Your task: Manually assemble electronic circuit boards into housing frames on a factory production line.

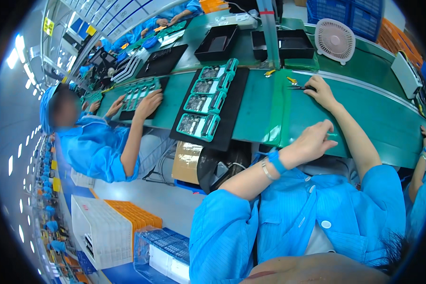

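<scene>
My right hand rests at the far side of the green bench mat, its fingers closed on dark tweezers whose tips point left. Just beyond the tips lies a small yellow-and-white part. Nearer to me, my left hand hovers over the bench's front edge, thumb and fingers bent toward each other. Between them shows a small teal piece, mostly hidden, whose kind I cannot make out. A blue wrist strap circles my left wrist. Left of my hands, several circuit boards in teal frames stand in a row on a black board.
A co-worker at the left handles another teal-framed row. Behind a rail are black trays and a pink fan. A post rises beyond the mat. Crates stand on the floor; another person's arm is at right.
</scene>
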Action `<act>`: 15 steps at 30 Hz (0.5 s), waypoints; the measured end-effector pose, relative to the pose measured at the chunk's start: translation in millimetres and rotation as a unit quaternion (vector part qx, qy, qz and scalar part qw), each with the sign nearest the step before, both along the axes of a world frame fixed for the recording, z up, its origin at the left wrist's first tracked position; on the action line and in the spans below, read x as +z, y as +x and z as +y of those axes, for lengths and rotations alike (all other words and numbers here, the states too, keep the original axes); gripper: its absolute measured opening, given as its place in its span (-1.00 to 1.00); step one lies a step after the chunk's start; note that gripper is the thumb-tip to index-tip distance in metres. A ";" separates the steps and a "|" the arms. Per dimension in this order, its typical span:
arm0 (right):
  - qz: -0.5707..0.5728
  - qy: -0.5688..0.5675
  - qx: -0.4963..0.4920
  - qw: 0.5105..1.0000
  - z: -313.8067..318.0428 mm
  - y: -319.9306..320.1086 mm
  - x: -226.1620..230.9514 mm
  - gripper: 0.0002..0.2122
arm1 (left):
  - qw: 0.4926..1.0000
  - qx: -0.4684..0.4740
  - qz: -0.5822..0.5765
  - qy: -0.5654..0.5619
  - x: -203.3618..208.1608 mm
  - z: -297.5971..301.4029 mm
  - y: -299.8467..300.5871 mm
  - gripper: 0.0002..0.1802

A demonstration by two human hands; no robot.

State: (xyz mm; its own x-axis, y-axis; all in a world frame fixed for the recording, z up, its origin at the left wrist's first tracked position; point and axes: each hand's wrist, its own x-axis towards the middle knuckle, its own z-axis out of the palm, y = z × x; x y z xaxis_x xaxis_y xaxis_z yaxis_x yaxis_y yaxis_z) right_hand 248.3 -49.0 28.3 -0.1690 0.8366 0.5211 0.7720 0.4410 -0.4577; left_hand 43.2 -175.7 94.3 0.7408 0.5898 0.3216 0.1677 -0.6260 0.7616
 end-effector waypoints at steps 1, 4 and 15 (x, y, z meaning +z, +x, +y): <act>0.012 -0.026 -0.010 1.000 1.8 -1.9 -1.2 -0.81 | 0.998 0.005 -0.033 -0.053 18.1 -6.9 -22.8 -0.62; 0.007 -0.038 -0.026 0.999 6.5 -12.1 -1.7 -0.84 | 0.983 0.161 -0.083 0.026 62.1 1.3 -98.2 -0.58; 0.370 -0.221 0.047 0.901 1.9 -35.2 -2.8 -0.97 | 0.685 0.692 0.175 0.145 -41.7 152.9 -380.9 -0.68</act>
